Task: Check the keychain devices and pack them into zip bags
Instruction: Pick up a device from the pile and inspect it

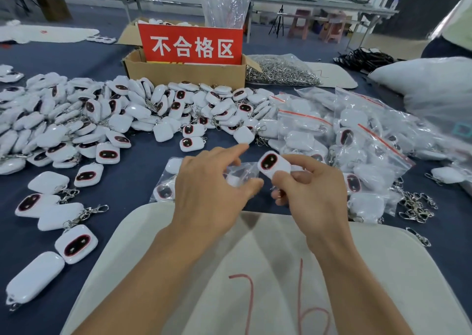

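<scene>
My right hand (309, 189) pinches a white keychain device (274, 165) with a dark oval window ringed in red, held above the table at centre. My left hand (212, 184) is just left of it, index finger stretched out, thumb and fingers on a clear zip bag (242, 173) lying under both hands. A big heap of loose white devices (102, 115) spreads across the left and middle. Filled zip bags with red seal strips (344, 135) pile up on the right.
A cardboard box (184, 73) with a red sign (191, 44) stands behind the heap. A bag of metal clasps (281, 71) lies right of it. A white mat (255, 271) with red marks covers the near edge. Loose clasps (416, 207) lie at right.
</scene>
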{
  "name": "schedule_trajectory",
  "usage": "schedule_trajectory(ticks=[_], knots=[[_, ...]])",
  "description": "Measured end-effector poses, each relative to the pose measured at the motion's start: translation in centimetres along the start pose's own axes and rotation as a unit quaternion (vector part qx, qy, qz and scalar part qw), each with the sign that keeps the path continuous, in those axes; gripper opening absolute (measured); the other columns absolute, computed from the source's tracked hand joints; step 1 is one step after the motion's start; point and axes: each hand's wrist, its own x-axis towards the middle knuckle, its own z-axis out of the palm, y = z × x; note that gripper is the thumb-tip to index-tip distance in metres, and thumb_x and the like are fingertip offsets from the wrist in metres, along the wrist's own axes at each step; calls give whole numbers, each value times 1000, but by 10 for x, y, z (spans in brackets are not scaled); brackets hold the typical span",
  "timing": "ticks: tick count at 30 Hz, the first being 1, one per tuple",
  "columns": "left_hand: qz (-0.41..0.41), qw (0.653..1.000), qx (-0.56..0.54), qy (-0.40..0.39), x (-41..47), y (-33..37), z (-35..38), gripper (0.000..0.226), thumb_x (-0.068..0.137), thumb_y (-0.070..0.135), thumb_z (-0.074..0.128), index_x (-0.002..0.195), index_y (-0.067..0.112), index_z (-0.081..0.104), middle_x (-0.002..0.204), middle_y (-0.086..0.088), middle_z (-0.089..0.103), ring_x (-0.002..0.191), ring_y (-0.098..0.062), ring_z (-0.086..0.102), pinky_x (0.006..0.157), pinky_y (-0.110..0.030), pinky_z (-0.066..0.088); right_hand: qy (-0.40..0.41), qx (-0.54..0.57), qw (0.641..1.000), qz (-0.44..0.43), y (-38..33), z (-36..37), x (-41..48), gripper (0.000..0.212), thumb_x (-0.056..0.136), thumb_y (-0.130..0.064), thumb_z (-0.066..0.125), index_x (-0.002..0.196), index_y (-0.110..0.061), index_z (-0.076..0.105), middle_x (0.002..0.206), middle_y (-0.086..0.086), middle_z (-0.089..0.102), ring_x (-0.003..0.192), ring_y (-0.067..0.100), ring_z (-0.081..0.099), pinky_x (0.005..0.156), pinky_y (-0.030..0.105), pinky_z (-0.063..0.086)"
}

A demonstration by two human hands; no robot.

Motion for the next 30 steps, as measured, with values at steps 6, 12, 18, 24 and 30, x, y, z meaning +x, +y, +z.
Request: schedule_trajectory(ticks=[6, 12, 18, 24, 30], knots=[[-51, 998, 24, 9, -1, -3, 1, 19, 81, 24, 66, 93, 32, 78, 78, 5, 67, 73, -24, 61, 71, -39, 50, -32, -19, 996, 76, 8, 5, 1, 19, 80, -4, 69, 94, -17, 66, 60, 7, 70, 47, 17, 58, 50, 28, 44], [-80, 995, -10, 50, -3, -1, 2, 14, 87, 26, 64, 83, 24, 77, 77, 3, 66, 71, -16, 56, 69, -37, 46, -76, 36, 994, 63, 0, 17, -2, 21, 76, -8, 73, 93, -20, 77, 55, 8, 64, 47, 14, 53, 48, 19, 43], [-66, 995, -69, 27, -2, 4, -1, 23, 88, 39, 60, 92, 34, 82, 69, 5, 63, 72, -13, 58, 70, -32, 45, -124, -29, 992, 11, 1, 31, -11, 14, 94, -13, 69, 96, -23, 79, 67, 2, 74, 56, 11, 65, 57, 27, 53], [-81, 988, -99, 90, 3, -4, -6, 22, 94, 32, 62, 99, 27, 83, 78, 7, 75, 75, -11, 64, 75, -29, 46, -169, -37, 984, -36, -8, 42, -7, 52, 86, 9, 46, 96, -31, 77, 94, -10, 80, 67, 9, 72, 61, 18, 54], [-215, 949, -176, 152, 18, -22, -13, 18, 98, 30, 65, 93, 32, 81, 73, 29, 70, 80, 4, 64, 67, -5, 43, 14, -250, 963, -102, -25, 52, 51, 40, 83, 0, 50, 96, -26, 77, 93, -7, 79, 89, 14, 72, 82, 35, 59]])
